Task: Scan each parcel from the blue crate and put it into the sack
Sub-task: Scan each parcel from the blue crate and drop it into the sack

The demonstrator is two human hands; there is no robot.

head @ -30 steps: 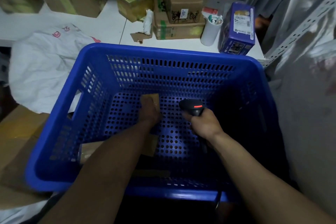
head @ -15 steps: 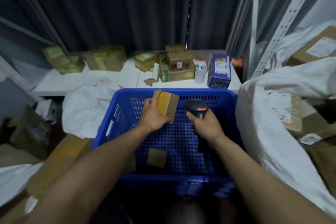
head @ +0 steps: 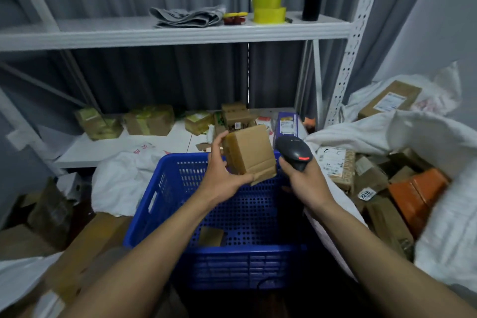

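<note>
I've lifted the parcel (head: 249,153) higher above the crate (head: 245,266); my left hand (head: 222,181) grips it, tilted near upright, just left of the scanner (head: 294,152) that my right hand (head: 305,184) clasps, with the sack (head: 426,134) further right.

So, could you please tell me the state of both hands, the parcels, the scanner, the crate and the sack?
left hand: grips the held parcel.
held parcel: up above the blue crate, tilted, closed.
right hand: grips the scanner.
scanner: beside the held parcel, red mark showing.
blue crate: holds one small parcel.
small parcel: lying on the crate floor.
sack: open, parcels inside.
</note>
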